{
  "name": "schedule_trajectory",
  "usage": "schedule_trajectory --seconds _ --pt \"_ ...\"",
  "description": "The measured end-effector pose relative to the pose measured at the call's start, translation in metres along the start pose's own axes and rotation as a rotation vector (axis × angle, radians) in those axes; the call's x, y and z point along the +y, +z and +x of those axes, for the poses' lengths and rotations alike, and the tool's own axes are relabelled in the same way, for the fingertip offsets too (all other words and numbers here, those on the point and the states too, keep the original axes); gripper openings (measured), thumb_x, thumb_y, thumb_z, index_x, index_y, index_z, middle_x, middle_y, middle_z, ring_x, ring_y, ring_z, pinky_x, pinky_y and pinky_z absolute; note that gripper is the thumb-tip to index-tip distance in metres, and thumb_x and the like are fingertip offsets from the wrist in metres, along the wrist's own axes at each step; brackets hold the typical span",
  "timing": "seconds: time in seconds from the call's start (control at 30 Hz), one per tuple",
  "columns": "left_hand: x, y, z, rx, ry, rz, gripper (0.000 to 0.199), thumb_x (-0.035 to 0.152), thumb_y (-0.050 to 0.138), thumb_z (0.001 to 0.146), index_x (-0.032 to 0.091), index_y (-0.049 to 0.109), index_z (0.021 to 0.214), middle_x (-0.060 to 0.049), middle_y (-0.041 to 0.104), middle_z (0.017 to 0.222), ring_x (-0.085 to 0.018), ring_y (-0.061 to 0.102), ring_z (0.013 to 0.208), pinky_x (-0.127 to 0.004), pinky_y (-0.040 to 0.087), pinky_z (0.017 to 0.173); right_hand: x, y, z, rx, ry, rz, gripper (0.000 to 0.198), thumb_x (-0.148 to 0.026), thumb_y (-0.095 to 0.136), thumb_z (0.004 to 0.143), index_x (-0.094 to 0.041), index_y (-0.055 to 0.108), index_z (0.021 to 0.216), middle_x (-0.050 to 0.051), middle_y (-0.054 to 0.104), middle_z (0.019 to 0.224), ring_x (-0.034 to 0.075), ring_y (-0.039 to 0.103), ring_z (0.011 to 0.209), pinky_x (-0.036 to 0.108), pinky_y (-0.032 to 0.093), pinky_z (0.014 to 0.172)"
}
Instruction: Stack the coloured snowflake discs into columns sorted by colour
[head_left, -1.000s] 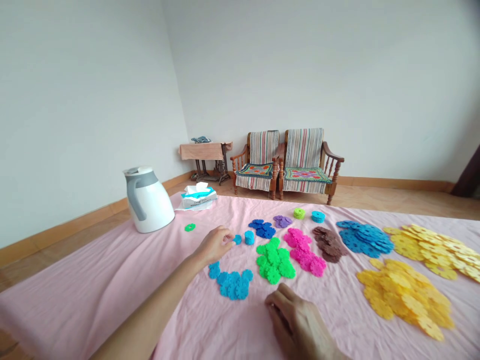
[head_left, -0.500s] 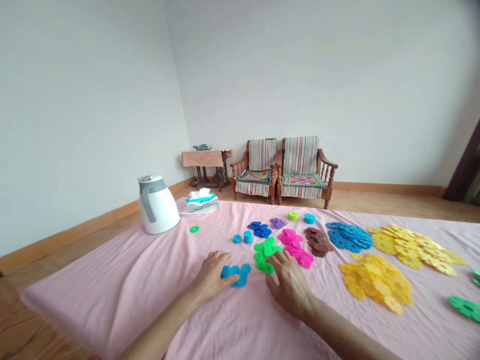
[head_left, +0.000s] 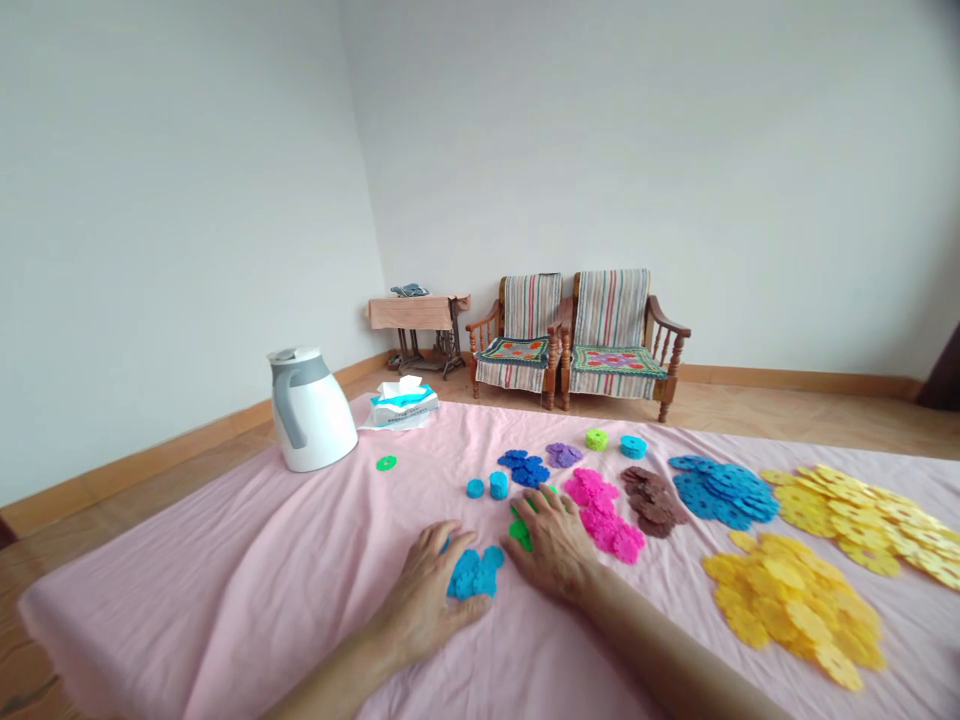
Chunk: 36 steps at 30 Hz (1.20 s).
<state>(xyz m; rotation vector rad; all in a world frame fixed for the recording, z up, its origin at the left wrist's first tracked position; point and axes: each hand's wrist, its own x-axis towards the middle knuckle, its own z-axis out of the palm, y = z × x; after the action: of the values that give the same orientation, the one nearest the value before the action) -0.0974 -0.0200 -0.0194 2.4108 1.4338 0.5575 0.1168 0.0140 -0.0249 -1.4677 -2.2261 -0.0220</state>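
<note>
My left hand (head_left: 435, 590) rests at the left side of a small pile of light blue snowflake discs (head_left: 476, 574), its thumb and fingers apart around them. My right hand (head_left: 553, 540) lies palm down over the bright green discs (head_left: 520, 533), covering most of that pile, with fingers spread. Just beyond the hands stand two short stacks of blue discs, a lower stack (head_left: 475, 488) and a taller stack (head_left: 499, 486). Right of my right hand lie pink discs (head_left: 604, 515). Dark blue discs (head_left: 523, 467) and purple discs (head_left: 563, 455) sit farther back.
Brown discs (head_left: 652, 502), a blue pile (head_left: 724, 492) and yellow piles (head_left: 795, 600) spread rightward on the pink cloth (head_left: 300, 560). A white jug (head_left: 319, 420), a tissue box (head_left: 403, 403) and one green disc (head_left: 386, 463) are at left. Two chairs (head_left: 611, 310) stand beyond.
My right hand has moved forward and left, now covering the green discs. My left hand has come slightly nearer beside the light blue discs. The view has shifted a little.
</note>
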Motion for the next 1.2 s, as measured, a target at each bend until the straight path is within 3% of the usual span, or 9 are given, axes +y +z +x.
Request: schedule_trajectory --seconds 0.37,0.63,0.8,0.93,1.07,1.2 --pt "0.009 0.004 0.004 -0.034 0.074 -0.022 0.047 0.036 0.060 0.080 0.028 0.053 0.126 -0.009 0.044 0.135 -0.029 0.036 0.127 -0.045 0.030 0.107 -0.002 -0.015 -0.031 -0.028 -0.026 0.083 0.017 -0.026 0.045 0.090 -0.023 0.059 0.098 0.006 0.057 0.103 0.021 0.052 0.097 0.034 0.042 0.084" --pt "0.017 0.010 0.005 -0.049 0.094 -0.053 0.047 0.029 0.056 0.081 0.031 0.052 0.128 -0.007 0.044 0.136 -0.028 0.036 0.128 -0.047 0.032 0.108 0.022 -0.060 -0.092 -0.180 -0.106 0.162 0.019 -0.017 0.040 0.090 -0.022 0.058 0.091 0.007 0.059 0.099 0.020 0.056 0.093 0.036 0.047 0.082" --pt "0.019 0.012 0.005 -0.042 0.081 -0.041 0.044 0.026 0.052 0.083 0.030 0.053 0.127 -0.006 0.045 0.136 -0.026 0.037 0.128 -0.045 0.031 0.109 0.045 -0.087 -0.121 -0.102 -0.084 0.099 0.011 -0.024 0.058 0.080 -0.028 0.060 0.090 0.004 0.063 0.092 0.020 0.061 0.083 0.034 0.051 0.071" --pt "0.018 0.014 0.005 -0.030 0.099 -0.056 0.044 0.027 0.053 0.083 0.031 0.053 0.126 -0.006 0.046 0.135 -0.027 0.038 0.127 -0.046 0.032 0.108 0.048 -0.085 -0.101 0.021 -0.051 0.111 0.016 -0.026 0.051 0.085 -0.024 0.060 0.098 0.007 0.063 0.100 0.020 0.059 0.095 0.036 0.049 0.081" --pt "0.017 0.014 0.004 -0.022 0.111 -0.046 0.042 0.030 0.051 0.085 0.031 0.052 0.127 -0.006 0.044 0.137 -0.027 0.037 0.128 -0.046 0.031 0.109 0.041 -0.059 -0.047 -0.086 -0.056 0.007 0.025 -0.023 0.048 0.087 -0.017 0.060 0.107 0.011 0.061 0.111 0.021 0.054 0.106 0.034 0.042 0.091" --pt "0.017 0.014 0.002 -0.032 0.094 -0.007 0.041 0.033 0.050 0.086 0.031 0.051 0.128 -0.006 0.043 0.137 -0.027 0.035 0.129 -0.045 0.030 0.110 0.037 -0.034 0.001 -0.118 -0.050 -0.053 0.023 -0.025 0.053 0.084 -0.015 0.063 0.103 0.013 0.062 0.107 0.026 0.054 0.104 0.038 0.039 0.090"
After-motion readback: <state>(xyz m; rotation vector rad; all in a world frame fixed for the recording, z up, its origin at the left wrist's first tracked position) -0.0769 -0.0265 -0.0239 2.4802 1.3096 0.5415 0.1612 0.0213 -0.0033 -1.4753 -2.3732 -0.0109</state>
